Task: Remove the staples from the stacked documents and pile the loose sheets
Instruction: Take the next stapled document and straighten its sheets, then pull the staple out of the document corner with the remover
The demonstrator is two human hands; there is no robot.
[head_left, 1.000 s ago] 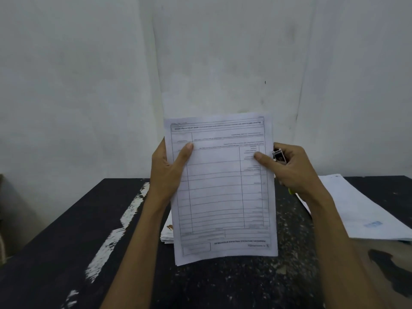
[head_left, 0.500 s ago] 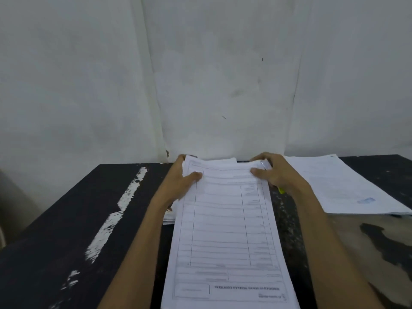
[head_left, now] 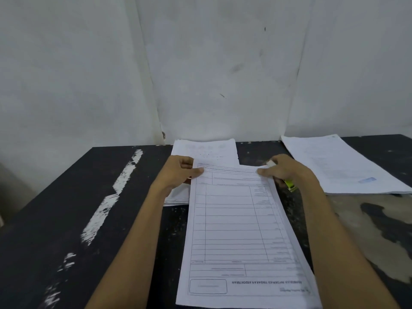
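Fingers (head_left: 197, 171) of left hand (head_left: 178, 172) and right hand (head_left: 283, 170) pinch the far corners of the document (head_left: 234, 219). It was upright a second ago and now lies flat on the desk (head_left: 66, 197), so the staple probably comes next. Right hand also grips a yellow-green tool (head_left: 289, 185). Far edge overlaps stack (head_left: 207, 150); loose pile (head_left: 334, 166) sits right; room to move is on the left.

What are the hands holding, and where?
Both pinch the printed form at its far corners: left hand the left, right hand the right. The right also grips a yellow-green tool.
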